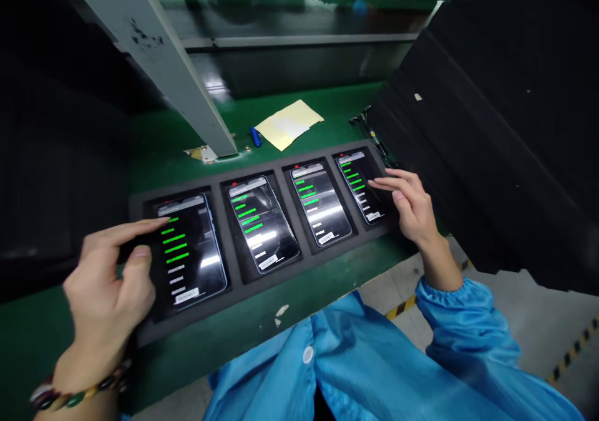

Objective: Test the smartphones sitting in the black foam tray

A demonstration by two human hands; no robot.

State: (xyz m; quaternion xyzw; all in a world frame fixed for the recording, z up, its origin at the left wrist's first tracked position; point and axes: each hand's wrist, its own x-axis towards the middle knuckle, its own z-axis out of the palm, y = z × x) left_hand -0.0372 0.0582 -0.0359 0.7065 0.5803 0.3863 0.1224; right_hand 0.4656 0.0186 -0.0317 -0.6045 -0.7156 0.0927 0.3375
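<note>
Several phones lie face up, each in its own slot of a dark grey tray [229, 240]. Their lit screens show a list of green and white lines with a white label near the bottom. My left hand [110, 277] has its index finger stretched to the upper left of the leftmost phone's screen [199, 249], its thumb apart. With fingers extended, my right hand [412, 206] hovers at or touches the right side of the rightmost phone [358, 187]; contact is unclear. Between them sit two more phones, the left-middle phone [269, 237] and the right-middle phone [327, 212].
Behind the tray, a yellow paper [290, 125] and a blue pen cap-like piece [255, 136] lie on the green bench [224, 352]. A grey post [159, 59] rises at the back left. Black panels [505, 115] flank both sides, with cables [374, 137] beside the right one.
</note>
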